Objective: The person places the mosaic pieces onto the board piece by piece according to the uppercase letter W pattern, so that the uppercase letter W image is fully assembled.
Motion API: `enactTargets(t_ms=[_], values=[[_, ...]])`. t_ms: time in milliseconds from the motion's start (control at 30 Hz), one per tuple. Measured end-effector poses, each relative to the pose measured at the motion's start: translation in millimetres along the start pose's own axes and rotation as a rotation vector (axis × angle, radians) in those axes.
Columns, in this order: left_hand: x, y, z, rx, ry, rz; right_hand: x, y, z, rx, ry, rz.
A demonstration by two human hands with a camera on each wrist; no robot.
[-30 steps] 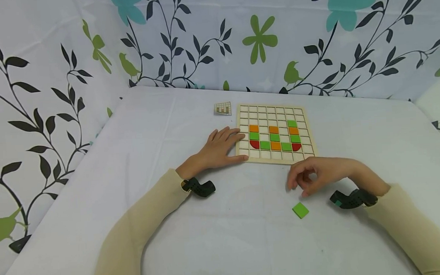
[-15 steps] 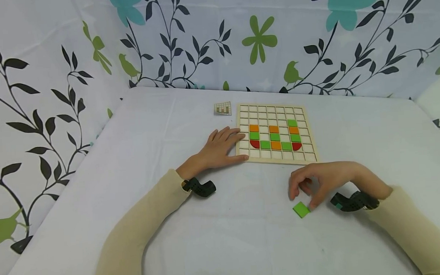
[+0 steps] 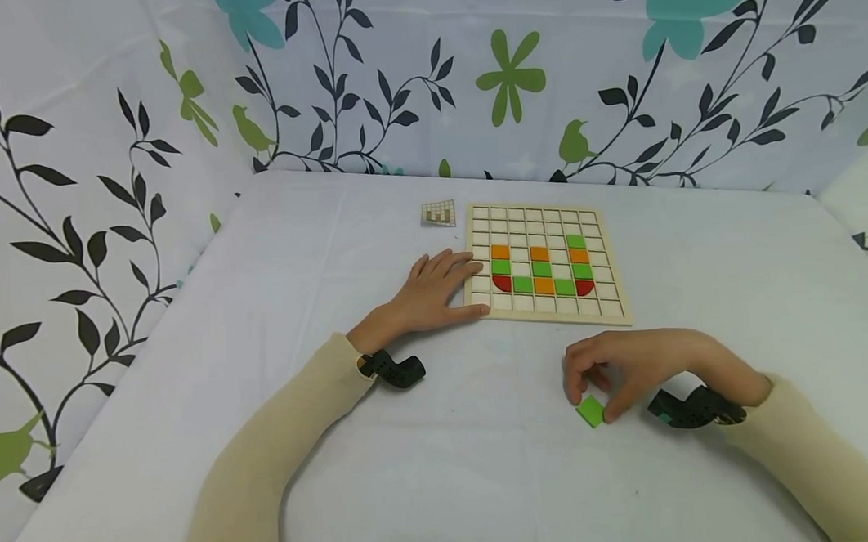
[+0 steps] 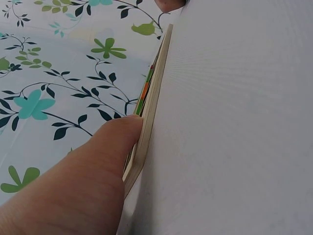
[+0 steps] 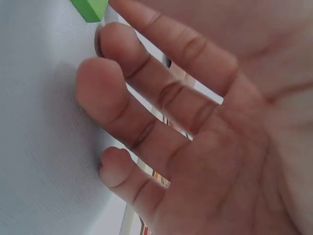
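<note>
A wooden grid board point(image 3: 554, 310) lies on the table with green, orange and red tiles set in several of its squares. My left hand point(image 3: 428, 294) rests at its left side, fingers spread and fairly straight. In the left wrist view, the thumb point(image 4: 105, 147) touches the board's edge point(image 4: 155, 98). In front of the board, my right hand point(image 3: 634, 367) pinches a green square tile point(image 3: 591, 411) between thumb and index finger, low at the tabletop. The right wrist view catches only a corner of that green tile point(image 5: 92, 9); the other fingers point(image 5: 102, 85) are bent and hold nothing.
A small card point(image 3: 438, 213) printed with a grid pattern lies beyond my left hand, beside the board's far left corner. White cloth point(image 3: 445, 483) covers the table. A curtain point(image 3: 409, 76) with leaves and flowers hangs behind it.
My right hand has come down toward the front of the table, and its thumb and index finger have closed on the green tile. The left hand stays in place.
</note>
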State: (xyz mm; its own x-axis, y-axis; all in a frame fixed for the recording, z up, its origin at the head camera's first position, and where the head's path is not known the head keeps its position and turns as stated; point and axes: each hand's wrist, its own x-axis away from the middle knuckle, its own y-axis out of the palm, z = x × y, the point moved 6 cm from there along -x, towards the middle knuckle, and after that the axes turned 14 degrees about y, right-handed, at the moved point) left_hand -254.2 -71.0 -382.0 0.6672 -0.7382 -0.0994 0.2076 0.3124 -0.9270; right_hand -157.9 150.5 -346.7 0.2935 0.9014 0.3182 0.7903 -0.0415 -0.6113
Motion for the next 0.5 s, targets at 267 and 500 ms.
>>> enactTargets(t_ms=[267,500], values=[[0.2,-0.9,0.7,0.003,0.000,0.004,-0.2,0.8,-2.0,-0.003,-0.026,-0.018],[0.1,-0.8,0.7,0.007,0.000,0.002,-1.5,0.2,-0.2,-0.008,-0.010,0.003]])
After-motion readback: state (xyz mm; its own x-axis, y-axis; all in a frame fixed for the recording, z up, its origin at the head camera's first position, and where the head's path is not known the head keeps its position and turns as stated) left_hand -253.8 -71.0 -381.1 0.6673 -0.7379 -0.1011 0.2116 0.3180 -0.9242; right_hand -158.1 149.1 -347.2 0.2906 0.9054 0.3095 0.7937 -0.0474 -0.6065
